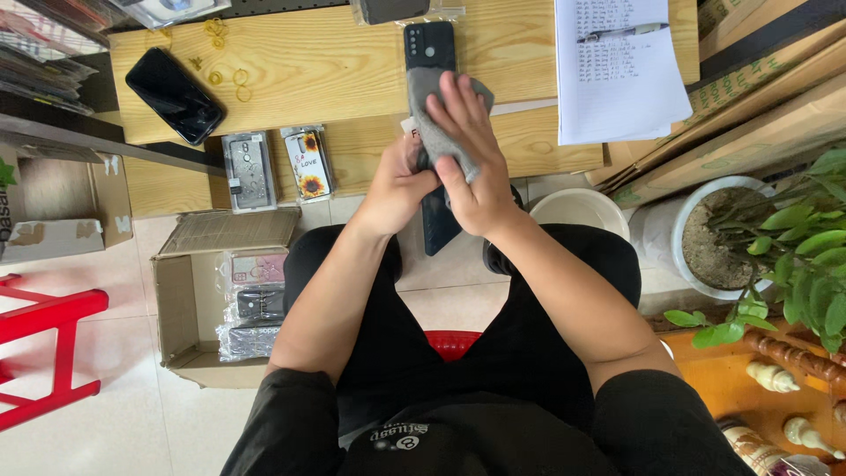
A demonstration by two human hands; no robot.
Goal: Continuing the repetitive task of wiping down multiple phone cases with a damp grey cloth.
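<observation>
Cardboard box (176, 304) holds packaged phone cases (253, 300); hands wipe phone (429, 48).

A pale wooden tabletop (300, 62) stands over a glossy light tiled floor (106, 414) (evenly lit); a red stool (53, 344) sits nearby.

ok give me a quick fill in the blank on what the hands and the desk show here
1. The right hand presses a grey ____ against the dark phone.
2. The left hand grips that phone from the ____ side.
3. Another black phone lies on the wooden ____.
4. The cardboard box sits on the ____.

Missing words: cloth; left; desk; floor
</observation>
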